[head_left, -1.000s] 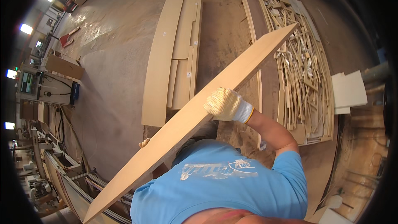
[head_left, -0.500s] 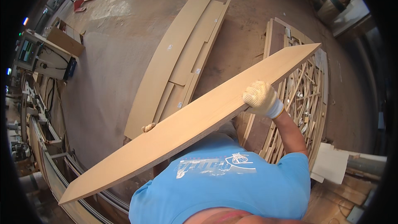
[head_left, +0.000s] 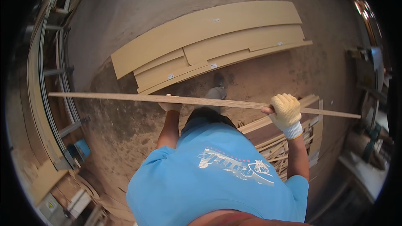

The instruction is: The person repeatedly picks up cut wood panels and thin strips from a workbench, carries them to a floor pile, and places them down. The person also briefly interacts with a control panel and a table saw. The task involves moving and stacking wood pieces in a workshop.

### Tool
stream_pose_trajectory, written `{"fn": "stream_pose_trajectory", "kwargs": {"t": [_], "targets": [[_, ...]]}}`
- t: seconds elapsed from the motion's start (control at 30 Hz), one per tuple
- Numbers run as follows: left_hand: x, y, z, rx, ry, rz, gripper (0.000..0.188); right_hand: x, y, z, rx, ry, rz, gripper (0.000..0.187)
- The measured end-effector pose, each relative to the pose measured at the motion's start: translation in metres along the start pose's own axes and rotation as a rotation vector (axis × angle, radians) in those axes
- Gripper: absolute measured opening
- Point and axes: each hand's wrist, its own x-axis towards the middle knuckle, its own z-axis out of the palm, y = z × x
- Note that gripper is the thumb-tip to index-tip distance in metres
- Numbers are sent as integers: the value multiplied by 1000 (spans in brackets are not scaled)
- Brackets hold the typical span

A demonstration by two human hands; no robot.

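A long wooden board (head_left: 217, 101) is turned edge-up across the view in front of my body, so only its narrow edge shows. My right hand (head_left: 286, 110), in a cream knitted glove with a white cuff, is closed around the board right of its middle, with the bare thumb tip showing. My left hand (head_left: 171, 106) grips the board left of the middle; most of its fingers are hidden behind the edge. Beyond the board, a stack of tan panels (head_left: 201, 33) with small white labels lies low over the floor.
At my right, a pile of thin wood strips (head_left: 272, 142) lies partly behind my arm. A machine with long metal rails (head_left: 46, 83) runs along the left side. Other equipment (head_left: 370, 71) stands at the far right. My foot (head_left: 219, 81) is beside the panel stack.
The board has tipped from showing its broad face to showing its edge, and now lies nearly level across the view. My body has turned right, and both hands keep hold of the board.
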Motion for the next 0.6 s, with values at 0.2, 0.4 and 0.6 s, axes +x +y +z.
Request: {"fn": "stream_pose_trajectory", "kwargs": {"t": [0.2, 0.4, 0.6], "targets": [[-77, -112, 61, 134, 718, 290, 74, 23, 94, 53, 161, 38, 48, 41], [-96, -140, 96, 53, 1004, 506, 79, 38, 167, 99, 239, -20, 0, 39], [-70, -200, 45, 49, 1103, 552, 81, 75, 243, 180, 182, -87, 51, 37]]}}
